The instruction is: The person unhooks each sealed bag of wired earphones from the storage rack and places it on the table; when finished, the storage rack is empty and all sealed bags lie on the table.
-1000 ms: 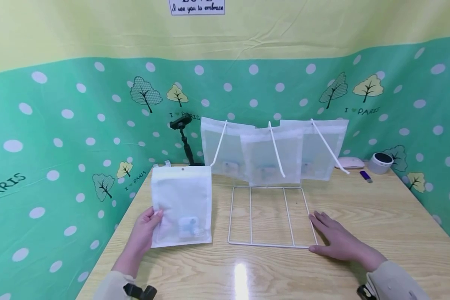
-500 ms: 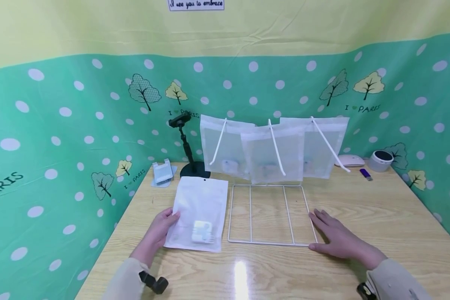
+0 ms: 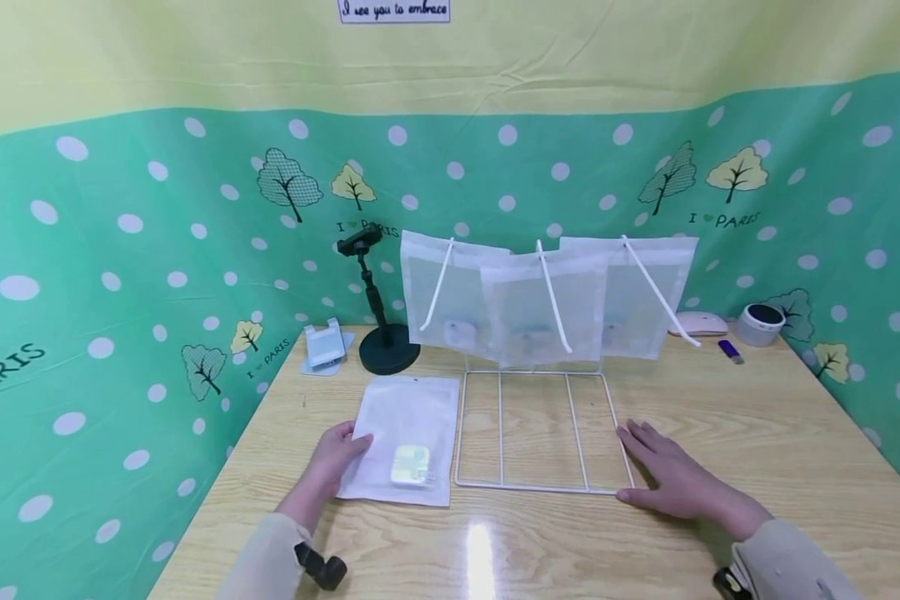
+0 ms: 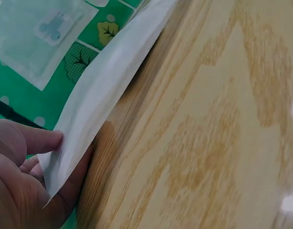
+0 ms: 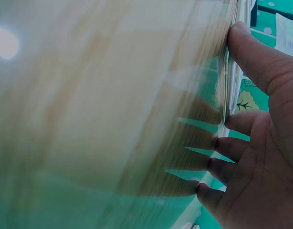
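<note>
Green-and-yellow fabric backdrop (image 3: 450, 137), white dots (image 3: 507, 135), printed trees (image 3: 291, 185); wood-grain table (image 3: 757, 433), bright glare (image 3: 480, 558).

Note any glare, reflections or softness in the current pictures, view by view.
Head: a bright streak of glare on the table, on the near side of the rack; left wrist: two white glints near the picture's right edge; right wrist: a round glare spot upper left, soft wood grain, and the right hand mirrored in the glossy top.

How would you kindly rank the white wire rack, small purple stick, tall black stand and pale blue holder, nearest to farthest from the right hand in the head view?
1. White wire rack: left, touching the right hand.
2. Small purple stick: farther back, right.
3. Tall black stand: far back left.
4. Pale blue holder: left of the stand.
</note>
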Demonstrator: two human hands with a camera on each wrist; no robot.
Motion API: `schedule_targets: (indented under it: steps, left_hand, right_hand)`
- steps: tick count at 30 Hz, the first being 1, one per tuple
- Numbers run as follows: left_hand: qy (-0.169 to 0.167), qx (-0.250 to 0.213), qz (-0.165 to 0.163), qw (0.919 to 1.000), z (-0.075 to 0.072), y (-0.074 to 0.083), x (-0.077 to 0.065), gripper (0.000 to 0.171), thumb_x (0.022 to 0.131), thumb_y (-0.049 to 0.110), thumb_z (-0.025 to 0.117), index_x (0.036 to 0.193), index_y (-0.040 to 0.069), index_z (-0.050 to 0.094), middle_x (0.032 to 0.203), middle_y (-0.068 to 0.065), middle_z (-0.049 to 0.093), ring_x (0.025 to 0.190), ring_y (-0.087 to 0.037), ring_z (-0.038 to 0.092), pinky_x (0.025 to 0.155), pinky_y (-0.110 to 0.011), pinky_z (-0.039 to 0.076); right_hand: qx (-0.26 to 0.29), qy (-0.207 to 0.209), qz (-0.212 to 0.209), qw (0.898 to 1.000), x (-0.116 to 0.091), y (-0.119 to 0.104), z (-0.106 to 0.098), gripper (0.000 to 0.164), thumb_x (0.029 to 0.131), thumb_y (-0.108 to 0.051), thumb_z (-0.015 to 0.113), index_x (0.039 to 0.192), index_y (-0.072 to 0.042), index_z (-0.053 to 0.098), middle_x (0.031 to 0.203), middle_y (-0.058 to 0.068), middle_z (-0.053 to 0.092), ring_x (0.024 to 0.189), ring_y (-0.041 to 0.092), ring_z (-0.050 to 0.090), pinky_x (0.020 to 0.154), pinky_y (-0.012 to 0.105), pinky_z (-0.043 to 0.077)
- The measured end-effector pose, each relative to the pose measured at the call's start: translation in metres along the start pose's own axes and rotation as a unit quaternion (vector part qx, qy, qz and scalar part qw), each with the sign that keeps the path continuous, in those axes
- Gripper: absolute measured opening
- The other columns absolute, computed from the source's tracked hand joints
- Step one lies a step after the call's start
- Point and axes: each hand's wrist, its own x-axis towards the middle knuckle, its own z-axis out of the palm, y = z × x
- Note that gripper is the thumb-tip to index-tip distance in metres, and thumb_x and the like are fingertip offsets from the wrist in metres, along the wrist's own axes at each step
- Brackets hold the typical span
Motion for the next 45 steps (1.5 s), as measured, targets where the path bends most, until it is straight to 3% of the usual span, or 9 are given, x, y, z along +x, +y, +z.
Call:
schedule_targets:
  steps: [4,7,17,24,31,34,38,42,45]
  left_hand:
    - [0.021,0.07,0.001,0.9973,0.002,0.005,-0.002,0.053,0.091,0.016,0.066,0.135,-0.008,0.048,0.136,-0.031,0.049,0.121,-0.042,0.051,0.103,-0.054,0.041]
    - [0.04,0.134,0.015,0.99,0.004,0.009,-0.004,0.058,0.089,0.022,0.07,0.134,-0.007,0.048,0.134,-0.03,0.05,0.121,-0.043,0.051,0.101,-0.054,0.043]
    - [0.062,0.294,0.052,0.9522,0.01,0.018,-0.012,0.065,0.085,0.033,0.076,0.131,-0.007,0.053,0.129,-0.027,0.057,0.118,-0.043,0.054,0.098,-0.055,0.044]
    - [0.066,0.368,0.06,0.9254,0.011,0.023,-0.014,0.065,0.083,0.04,0.077,0.126,-0.005,0.059,0.12,-0.024,0.063,0.105,-0.038,0.062,0.09,-0.052,0.05]
    - [0.067,0.442,0.085,0.8903,0.008,0.03,-0.015,0.06,0.08,0.043,0.078,0.113,-0.005,0.065,0.095,-0.018,0.068,0.074,-0.025,0.059,0.071,-0.043,0.053]
    - [0.07,0.46,0.092,0.8805,0.006,0.036,-0.016,0.059,0.081,0.041,0.077,0.114,-0.006,0.064,0.098,-0.02,0.068,0.078,-0.029,0.061,0.071,-0.045,0.054]
    - [0.073,0.449,0.105,0.8842,0.005,0.048,-0.016,0.057,0.089,0.038,0.07,0.124,-0.006,0.06,0.117,-0.026,0.063,0.101,-0.039,0.062,0.084,-0.052,0.053]
    - [0.061,0.416,0.135,0.8971,0.006,0.064,-0.013,0.052,0.094,0.035,0.064,0.128,-0.004,0.059,0.125,-0.025,0.06,0.113,-0.041,0.058,0.091,-0.053,0.05]
    - [0.042,0.373,0.157,0.9133,0.009,0.078,-0.009,0.048,0.096,0.033,0.062,0.13,-0.001,0.058,0.128,-0.022,0.059,0.111,-0.037,0.059,0.089,-0.049,0.051]
  right_hand:
    - [-0.001,0.002,-0.006,1.0,0.0,0.0,0.0,0.097,0.081,-0.06,0.067,0.147,0.003,0.036,0.152,0.031,0.028,0.137,0.054,0.022,0.105,0.069,0.025]
    - [0.003,0.002,-0.007,1.0,0.0,0.0,0.0,0.096,0.082,-0.059,0.068,0.147,0.004,0.036,0.152,0.031,0.028,0.138,0.053,0.022,0.105,0.069,0.024]
    - [0.003,-0.001,-0.006,1.0,-0.001,0.0,0.001,0.096,0.082,-0.059,0.068,0.148,0.003,0.036,0.152,0.03,0.028,0.138,0.053,0.021,0.106,0.069,0.024]
    - [0.005,-0.001,-0.007,1.0,-0.002,0.001,0.003,0.096,0.082,-0.06,0.067,0.148,0.003,0.035,0.152,0.03,0.027,0.138,0.053,0.021,0.106,0.068,0.024]
    - [0.001,0.004,-0.006,1.0,0.0,0.004,0.002,0.097,0.081,-0.061,0.067,0.149,0.001,0.035,0.153,0.029,0.027,0.138,0.052,0.021,0.106,0.069,0.023]
    - [0.001,0.001,-0.003,1.0,0.001,0.005,0.002,0.098,0.081,-0.062,0.066,0.149,0.001,0.035,0.153,0.029,0.027,0.139,0.052,0.021,0.106,0.069,0.023]
    - [-0.004,0.001,-0.002,1.0,0.001,0.006,0.003,0.098,0.081,-0.064,0.065,0.149,0.0,0.035,0.153,0.028,0.027,0.139,0.052,0.021,0.106,0.069,0.024]
    - [-0.004,0.002,-0.001,1.0,0.001,0.006,0.003,0.099,0.081,-0.064,0.065,0.149,0.0,0.035,0.153,0.028,0.027,0.139,0.052,0.021,0.106,0.069,0.024]
    - [-0.004,0.0,0.001,1.0,0.001,0.005,0.003,0.099,0.081,-0.064,0.065,0.149,0.0,0.034,0.153,0.028,0.027,0.139,0.052,0.021,0.106,0.069,0.024]
